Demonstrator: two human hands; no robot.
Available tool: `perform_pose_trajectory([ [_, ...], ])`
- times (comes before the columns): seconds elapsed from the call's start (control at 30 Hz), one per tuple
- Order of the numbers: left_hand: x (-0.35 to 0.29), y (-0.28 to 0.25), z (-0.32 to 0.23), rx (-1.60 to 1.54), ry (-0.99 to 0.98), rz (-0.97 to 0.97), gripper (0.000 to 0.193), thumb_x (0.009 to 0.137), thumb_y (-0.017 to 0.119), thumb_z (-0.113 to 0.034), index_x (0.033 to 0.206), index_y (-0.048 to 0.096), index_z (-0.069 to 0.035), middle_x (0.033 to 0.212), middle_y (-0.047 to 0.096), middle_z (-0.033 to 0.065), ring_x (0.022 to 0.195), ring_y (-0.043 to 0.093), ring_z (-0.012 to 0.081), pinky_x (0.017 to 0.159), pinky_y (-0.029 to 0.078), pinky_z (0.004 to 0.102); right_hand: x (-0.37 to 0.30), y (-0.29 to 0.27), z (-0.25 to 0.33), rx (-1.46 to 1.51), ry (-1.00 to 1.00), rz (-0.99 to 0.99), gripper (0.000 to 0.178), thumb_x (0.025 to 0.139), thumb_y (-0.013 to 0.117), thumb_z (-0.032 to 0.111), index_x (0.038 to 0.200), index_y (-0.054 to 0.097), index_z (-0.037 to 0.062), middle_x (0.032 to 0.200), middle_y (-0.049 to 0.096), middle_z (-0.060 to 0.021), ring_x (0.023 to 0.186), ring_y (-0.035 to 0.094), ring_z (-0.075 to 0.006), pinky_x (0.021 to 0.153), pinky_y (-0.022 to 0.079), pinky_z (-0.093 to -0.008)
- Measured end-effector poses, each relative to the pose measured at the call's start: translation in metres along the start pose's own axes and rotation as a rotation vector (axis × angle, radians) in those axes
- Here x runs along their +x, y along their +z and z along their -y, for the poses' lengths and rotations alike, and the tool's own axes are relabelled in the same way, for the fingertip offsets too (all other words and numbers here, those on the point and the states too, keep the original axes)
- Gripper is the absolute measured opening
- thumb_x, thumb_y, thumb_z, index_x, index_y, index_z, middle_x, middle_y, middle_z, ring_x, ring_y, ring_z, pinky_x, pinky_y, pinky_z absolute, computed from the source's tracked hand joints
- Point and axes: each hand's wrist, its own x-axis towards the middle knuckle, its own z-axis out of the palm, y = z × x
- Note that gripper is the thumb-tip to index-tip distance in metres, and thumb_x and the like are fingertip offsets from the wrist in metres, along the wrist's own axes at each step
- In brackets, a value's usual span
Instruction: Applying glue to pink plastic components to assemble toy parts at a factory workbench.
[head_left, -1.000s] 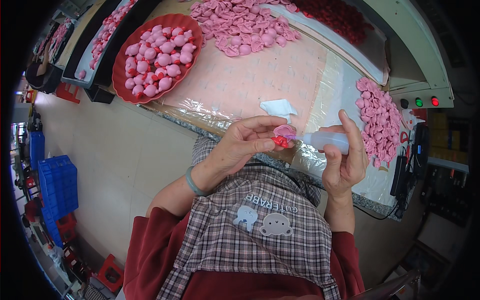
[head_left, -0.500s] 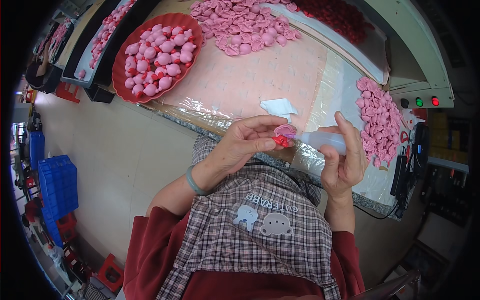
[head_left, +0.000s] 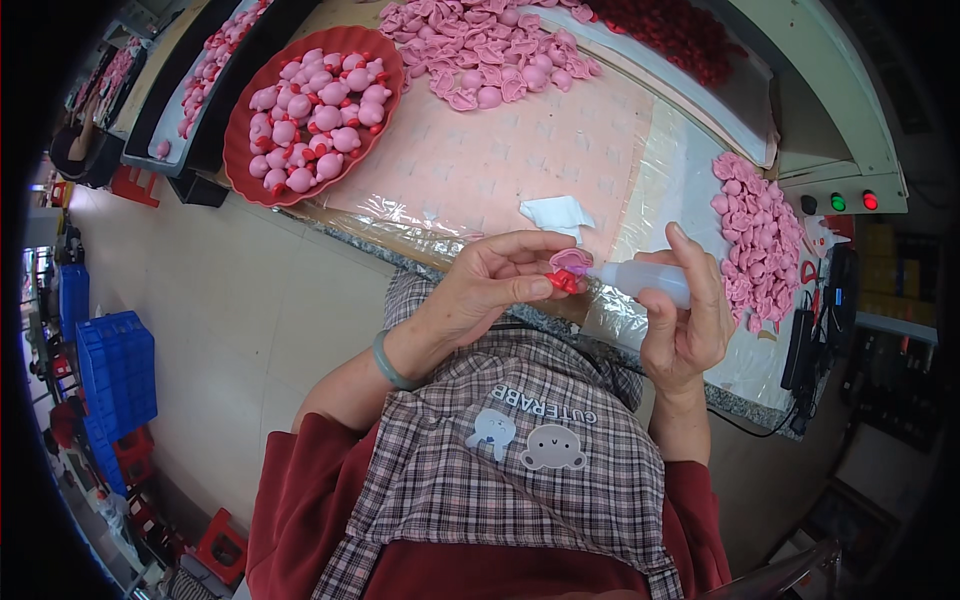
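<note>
Between the thumb and fingers of my left hand (head_left: 500, 272) is a small soft-looking piece, with a pink shell-like part (head_left: 570, 259) above a glossy red part (head_left: 565, 282). My right hand (head_left: 690, 310) grips a translucent squeeze bottle (head_left: 648, 281), lying nearly level. The bottle's narrow tip points left and meets the pink and red piece, or comes very close; I cannot tell which. Both hands are held over the table's near edge. Just beyond them a folded white cloth or paper (head_left: 557, 213) lies on the table.
A red scalloped bowl (head_left: 240, 150) of pink and red pieces stands at the far left. Pink pieces are heaped at the back (head_left: 490, 60) and on the right (head_left: 755, 240). Red pieces (head_left: 680, 45) fill a white tray. A machine housing with lit buttons (head_left: 838, 203) borders the right.
Almost nothing differs. Both hands keep their hold, and the bottle's tip stays at the pink and red piece.
</note>
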Motion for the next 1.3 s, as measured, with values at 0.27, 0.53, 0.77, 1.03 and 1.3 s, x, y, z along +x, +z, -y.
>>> perform_pose_trajectory([
  [0.27, 0.0005, 0.0014, -0.0012, 0.003, -0.003, 0.023, 0.046, 0.090, 0.065, -0.007, 0.132, 0.050, 0.004, 0.129, 0.058, 0.0194, 0.112, 0.063, 0.0266, 0.096, 0.052, 0.0390, 0.0010, 0.0007, -0.0025, 0.012, -0.026, -0.021, 0.047, 0.088, 0.068, 0.022, 0.124, 0.056, -0.0059, 0.107, 0.067, -0.0179, 0.074, 0.066, -0.0241, 0.063, 0.053, -0.0315],
  [0.53, 0.0002, -0.0006, 0.0008, 0.014, -0.005, 0.019, 0.046, 0.090, 0.065, -0.008, 0.132, 0.050, 0.003, 0.129, 0.058, 0.0188, 0.111, 0.063, 0.0262, 0.096, 0.052, 0.0392, -0.0005, 0.0021, -0.0030, -0.004, -0.006, -0.001, 0.047, 0.095, 0.061, 0.028, 0.126, 0.055, -0.0066, 0.087, 0.065, -0.0154, 0.076, 0.064, -0.0208, 0.063, 0.049, -0.0283],
  [0.77, 0.0001, 0.0003, 0.0006, 0.004, -0.001, 0.027, 0.046, 0.090, 0.066, -0.011, 0.131, 0.051, 0.002, 0.129, 0.058, 0.0188, 0.109, 0.063, 0.0261, 0.095, 0.053, 0.0396, -0.0020, 0.0017, -0.0047, 0.027, -0.008, -0.037, 0.046, 0.089, 0.067, 0.024, 0.122, 0.057, -0.0064, 0.106, 0.068, -0.0177, 0.074, 0.066, -0.0236, 0.062, 0.052, -0.0308],
  [1.03, 0.0004, 0.0008, 0.0007, -0.006, -0.008, 0.030, 0.047, 0.089, 0.067, -0.012, 0.131, 0.052, 0.003, 0.127, 0.059, 0.0183, 0.107, 0.064, 0.0255, 0.093, 0.053, 0.0395, -0.0036, 0.0025, -0.0068, 0.015, 0.014, -0.035, 0.046, 0.090, 0.067, 0.024, 0.122, 0.057, -0.0069, 0.107, 0.068, -0.0182, 0.074, 0.066, -0.0240, 0.063, 0.053, -0.0312],
  [1.3, -0.0011, 0.0018, 0.0004, 0.001, -0.004, 0.027, 0.047, 0.089, 0.067, -0.014, 0.131, 0.052, 0.003, 0.128, 0.059, 0.0187, 0.108, 0.064, 0.0259, 0.093, 0.053, 0.0389, -0.0041, 0.0021, -0.0069, 0.018, 0.009, -0.035, 0.045, 0.090, 0.067, 0.023, 0.122, 0.057, -0.0065, 0.103, 0.068, -0.0174, 0.073, 0.066, -0.0235, 0.061, 0.053, -0.0307],
])
